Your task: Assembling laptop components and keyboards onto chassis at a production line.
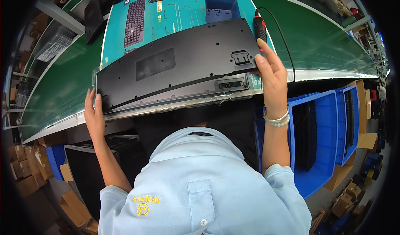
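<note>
A long black keyboard back cover (pixel 175 64) lies bottom side up across the near edge of the teal work mat (pixel 179 14), resting on a keyboard in a clear holder (pixel 179 101). My left hand (pixel 93 112) grips the cover's left end. My right hand (pixel 271 74) holds the cover's right end with the fingers spread over its edge. A red and black electric screwdriver (pixel 259 26) with a black cable lies just beyond my right hand.
A finished black keyboard (pixel 134 21) lies key side up on the mat, beside a blue parts bin (pixel 223 9). The green conveyor belt (pixel 316 39) runs across the back. Blue crates (pixel 321 139) with black parts stand at my right, cardboard boxes (pixel 25 168) at my left.
</note>
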`<action>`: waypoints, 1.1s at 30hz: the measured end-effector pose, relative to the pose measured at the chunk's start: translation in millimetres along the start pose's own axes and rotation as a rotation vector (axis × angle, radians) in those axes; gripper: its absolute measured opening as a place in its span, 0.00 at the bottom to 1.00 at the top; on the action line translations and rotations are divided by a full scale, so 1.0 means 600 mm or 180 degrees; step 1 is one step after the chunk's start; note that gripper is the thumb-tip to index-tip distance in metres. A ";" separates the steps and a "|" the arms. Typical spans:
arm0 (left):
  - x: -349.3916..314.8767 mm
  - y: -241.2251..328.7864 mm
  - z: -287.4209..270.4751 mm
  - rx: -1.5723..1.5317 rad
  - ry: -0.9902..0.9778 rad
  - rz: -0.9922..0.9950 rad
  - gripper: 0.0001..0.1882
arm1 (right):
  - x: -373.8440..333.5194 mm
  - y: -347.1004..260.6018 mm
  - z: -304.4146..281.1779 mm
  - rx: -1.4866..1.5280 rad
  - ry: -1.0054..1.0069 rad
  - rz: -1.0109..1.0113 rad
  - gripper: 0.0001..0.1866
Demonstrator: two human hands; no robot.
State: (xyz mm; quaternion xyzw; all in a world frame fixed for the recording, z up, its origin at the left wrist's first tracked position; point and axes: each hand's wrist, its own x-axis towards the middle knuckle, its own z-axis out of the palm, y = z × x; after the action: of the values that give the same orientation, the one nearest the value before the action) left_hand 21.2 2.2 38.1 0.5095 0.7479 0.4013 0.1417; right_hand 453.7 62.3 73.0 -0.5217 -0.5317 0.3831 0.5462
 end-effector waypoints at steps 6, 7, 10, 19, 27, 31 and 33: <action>-0.039 0.169 0.081 0.1321 -0.0604 0.2351 0.40 | -0.003 -0.024 0.005 0.0510 0.0019 -0.0015 0.22; -0.046 0.193 0.101 0.1357 -0.0693 0.2535 0.37 | -0.005 -0.027 0.005 0.0657 0.0044 -0.0037 0.23; -0.045 0.212 0.130 0.1332 -0.0678 0.2826 0.33 | -0.016 -0.030 0.002 0.0940 0.0085 -0.0012 0.23; -0.060 0.202 0.167 0.1173 -0.0159 0.3189 0.27 | -0.169 0.078 -0.040 0.0047 -0.0520 0.0964 0.17; -0.063 0.208 0.161 0.1125 -0.0246 0.3193 0.26 | -0.186 0.206 0.057 -0.0099 -0.0315 0.0367 0.11; -0.063 0.206 0.157 0.1162 -0.0257 0.3188 0.26 | -0.196 0.168 0.051 0.0532 -0.0477 0.0568 0.10; -0.066 0.202 0.157 0.1189 -0.0284 0.3156 0.26 | -0.203 0.134 0.042 0.0893 -0.0516 0.0601 0.09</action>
State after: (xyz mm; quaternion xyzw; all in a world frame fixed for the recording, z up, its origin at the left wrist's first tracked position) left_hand 175.6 29.9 60.2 0.8350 0.4692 0.2580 -0.1265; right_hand 422.5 -39.2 -30.7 -0.4555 -0.4639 0.5438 0.5306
